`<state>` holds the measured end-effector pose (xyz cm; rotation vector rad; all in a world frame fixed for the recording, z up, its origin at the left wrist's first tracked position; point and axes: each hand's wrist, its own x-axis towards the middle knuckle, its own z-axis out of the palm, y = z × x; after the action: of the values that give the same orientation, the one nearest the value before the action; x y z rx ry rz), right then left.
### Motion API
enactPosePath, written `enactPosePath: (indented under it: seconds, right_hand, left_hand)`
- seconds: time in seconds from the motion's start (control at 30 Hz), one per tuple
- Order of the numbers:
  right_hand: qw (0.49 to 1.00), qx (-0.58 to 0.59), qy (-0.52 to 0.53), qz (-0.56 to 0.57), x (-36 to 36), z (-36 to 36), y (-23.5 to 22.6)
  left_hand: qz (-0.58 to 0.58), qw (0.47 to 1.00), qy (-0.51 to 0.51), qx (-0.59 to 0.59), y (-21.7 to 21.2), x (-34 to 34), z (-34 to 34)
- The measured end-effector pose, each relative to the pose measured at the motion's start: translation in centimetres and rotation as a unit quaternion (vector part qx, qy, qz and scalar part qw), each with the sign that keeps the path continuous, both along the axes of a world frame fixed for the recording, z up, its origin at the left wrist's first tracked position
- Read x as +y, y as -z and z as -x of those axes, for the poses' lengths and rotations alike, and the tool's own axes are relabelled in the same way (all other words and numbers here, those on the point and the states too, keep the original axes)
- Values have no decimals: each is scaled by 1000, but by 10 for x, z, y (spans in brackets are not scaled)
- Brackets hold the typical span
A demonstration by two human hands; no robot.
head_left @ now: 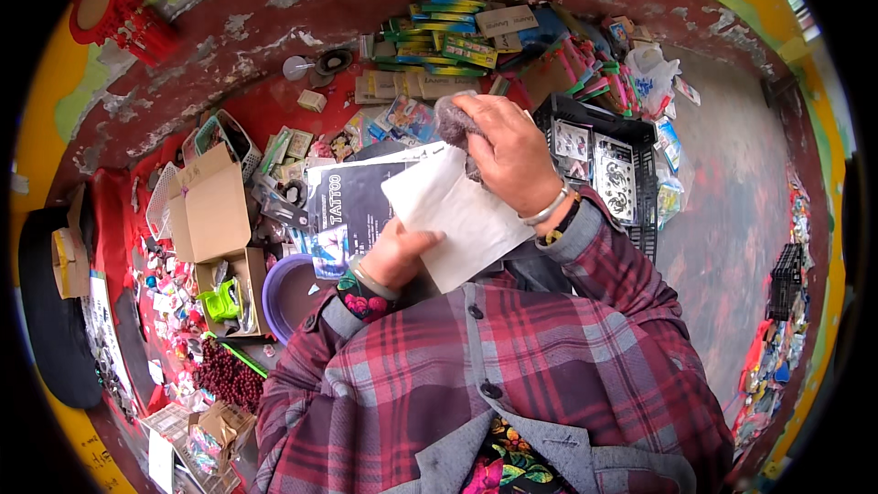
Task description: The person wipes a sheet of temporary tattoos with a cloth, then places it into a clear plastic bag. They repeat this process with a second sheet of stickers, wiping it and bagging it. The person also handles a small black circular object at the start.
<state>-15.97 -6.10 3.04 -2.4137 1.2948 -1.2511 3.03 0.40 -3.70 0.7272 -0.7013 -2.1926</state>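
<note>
My left hand [395,254] grips the lower left edge of a blank white sheet [457,220], its thumb lying on top. A crumpled grey-brown cloth [453,121] is bunched in the fingers of my right hand [519,151], at the sheet's upper edge. The sheet is tilted in front of my chest, and its underside is hidden. Just beyond it to the left lies a dark printed sheet [352,197] with a pale border. To the right of my right hand, a black plastic crate [646,134] holds sheets with black printed designs [615,178].
A purple basin [277,284] stands by my left forearm, next to an open cardboard box [212,210]. Stacked colourful boxes [439,37] and pink-and-green packets [590,69] line the far wall. Small goods cover the red cloth [112,229] at left. Grey floor [713,220] extends right.
</note>
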Motion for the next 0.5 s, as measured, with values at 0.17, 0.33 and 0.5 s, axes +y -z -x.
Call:
enactPosePath:
  seconds: [0.17,0.33,0.5]
  right_hand:
    - [986,43,-155,-30,42,-16,20]
    - [966,204,-102,-118,61,5,58]
    - [951,288,-56,-103,67,48,52]
  left_hand:
    - [-91,981,-68,154,3,-8,1]
    - [-79,987,-86,114,4,-8,6]
    - [-91,988,-96,81,9,-11,9]
